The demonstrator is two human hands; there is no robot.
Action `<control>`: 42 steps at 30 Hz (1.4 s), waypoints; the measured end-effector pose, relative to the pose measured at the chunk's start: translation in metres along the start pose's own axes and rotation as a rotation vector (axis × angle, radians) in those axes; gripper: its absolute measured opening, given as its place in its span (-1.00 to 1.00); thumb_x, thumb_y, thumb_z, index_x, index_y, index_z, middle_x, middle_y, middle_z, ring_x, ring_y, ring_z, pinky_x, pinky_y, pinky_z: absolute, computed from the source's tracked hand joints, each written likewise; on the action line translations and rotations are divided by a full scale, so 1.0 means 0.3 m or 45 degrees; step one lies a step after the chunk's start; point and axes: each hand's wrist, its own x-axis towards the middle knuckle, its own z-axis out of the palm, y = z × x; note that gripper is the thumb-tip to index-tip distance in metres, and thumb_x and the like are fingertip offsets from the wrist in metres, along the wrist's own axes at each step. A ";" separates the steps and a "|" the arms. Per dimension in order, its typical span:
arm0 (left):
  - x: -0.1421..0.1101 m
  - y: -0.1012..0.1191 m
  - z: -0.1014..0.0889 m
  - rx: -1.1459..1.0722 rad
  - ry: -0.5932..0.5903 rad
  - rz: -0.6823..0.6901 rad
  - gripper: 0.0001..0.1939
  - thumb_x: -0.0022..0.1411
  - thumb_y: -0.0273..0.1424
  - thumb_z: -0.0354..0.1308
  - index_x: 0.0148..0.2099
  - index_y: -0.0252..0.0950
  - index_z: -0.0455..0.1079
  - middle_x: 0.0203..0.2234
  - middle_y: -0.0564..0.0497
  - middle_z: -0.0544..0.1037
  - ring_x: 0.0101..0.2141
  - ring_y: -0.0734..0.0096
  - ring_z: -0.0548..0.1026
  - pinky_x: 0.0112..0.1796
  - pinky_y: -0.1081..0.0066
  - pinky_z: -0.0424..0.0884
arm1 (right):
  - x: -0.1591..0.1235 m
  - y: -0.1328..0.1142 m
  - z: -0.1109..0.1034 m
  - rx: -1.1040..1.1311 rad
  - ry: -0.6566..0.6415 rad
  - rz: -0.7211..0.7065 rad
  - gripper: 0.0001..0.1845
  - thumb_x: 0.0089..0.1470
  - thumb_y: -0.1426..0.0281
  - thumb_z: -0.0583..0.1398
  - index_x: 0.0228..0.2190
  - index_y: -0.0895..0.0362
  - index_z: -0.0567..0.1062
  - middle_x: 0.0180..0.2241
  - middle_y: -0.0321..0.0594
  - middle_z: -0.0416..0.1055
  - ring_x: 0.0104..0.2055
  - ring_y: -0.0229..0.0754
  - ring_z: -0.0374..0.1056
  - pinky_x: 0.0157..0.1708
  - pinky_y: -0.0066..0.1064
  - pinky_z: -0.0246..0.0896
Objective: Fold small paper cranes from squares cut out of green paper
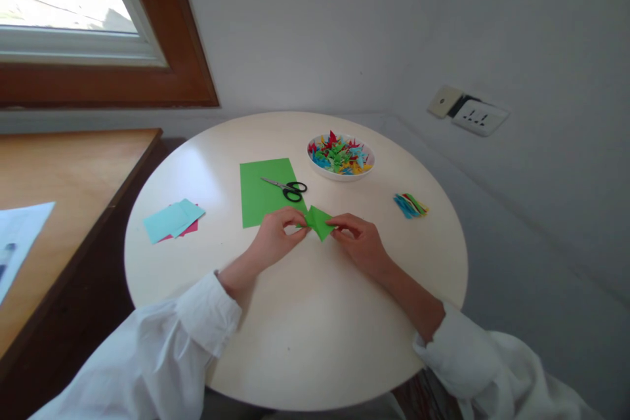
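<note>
A small folded piece of green paper is held between my two hands over the middle of the round table. My left hand pinches its left corner between thumb and fingers. On the opposite side, my right hand grips the right corner the same way. Just beyond my left hand lies a larger green sheet, flat on the table. Black-handled scissors rest across that sheet, blades pointing left.
A white bowl of colourful folded paper pieces stands at the back of the white table. Light-blue and pink paper squares lie at left, coloured paper strips at right. A wooden desk adjoins on the left.
</note>
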 end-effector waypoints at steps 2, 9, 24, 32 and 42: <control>0.001 -0.010 0.001 -0.003 0.018 -0.022 -0.94 0.03 -0.44 0.12 -0.47 -0.31 0.37 -0.44 -0.03 0.52 -0.38 0.39 0.49 -0.30 0.38 0.43 | 0.018 0.007 0.005 0.029 -0.017 -0.032 -0.85 -0.10 0.39 0.21 -0.41 0.08 0.57 -0.35 -0.20 0.53 -0.33 -0.19 0.42 -0.28 -0.32 0.35; 0.009 -0.023 -0.016 0.072 0.150 -0.063 -0.97 0.02 -0.50 0.11 -0.42 -0.31 0.37 -0.49 0.01 0.53 -0.43 0.43 0.48 -0.35 0.44 0.42 | 0.099 -0.014 0.047 -0.047 -0.196 -0.121 -0.88 -0.07 0.41 0.21 -0.42 0.11 0.57 -0.42 -0.21 0.55 -0.37 -0.19 0.45 -0.31 -0.36 0.32; 0.000 0.007 -0.024 0.244 0.090 0.059 -0.93 0.07 -0.53 0.09 -0.35 -0.29 0.36 -0.45 0.01 0.55 -0.41 0.45 0.50 -0.34 0.48 0.39 | 0.094 -0.026 0.052 -0.216 -0.138 -0.560 -0.88 0.01 0.53 0.17 -0.44 0.11 0.50 -0.43 -0.21 0.54 -0.40 -0.25 0.46 -0.36 -0.47 0.37; -0.002 0.009 -0.011 0.011 0.069 -0.042 -0.81 0.06 -0.53 0.13 -0.23 -0.29 0.29 -0.39 -0.01 0.53 -0.33 0.44 0.50 -0.28 0.46 0.40 | 0.085 -0.023 0.055 -0.210 -0.137 -0.574 -0.89 0.00 0.54 0.17 -0.45 0.13 0.48 -0.45 -0.20 0.54 -0.42 -0.25 0.46 -0.38 -0.49 0.35; 0.002 -0.024 0.001 -0.125 0.010 -0.168 -0.92 0.04 -0.49 0.14 -0.34 -0.34 0.41 -0.42 -0.04 0.54 -0.37 0.44 0.48 -0.29 0.46 0.40 | 0.082 -0.021 0.063 -0.229 -0.152 -0.426 -0.94 -0.01 0.50 0.18 -0.47 0.10 0.42 -0.50 -0.28 0.50 -0.47 -0.27 0.43 -0.41 -0.49 0.31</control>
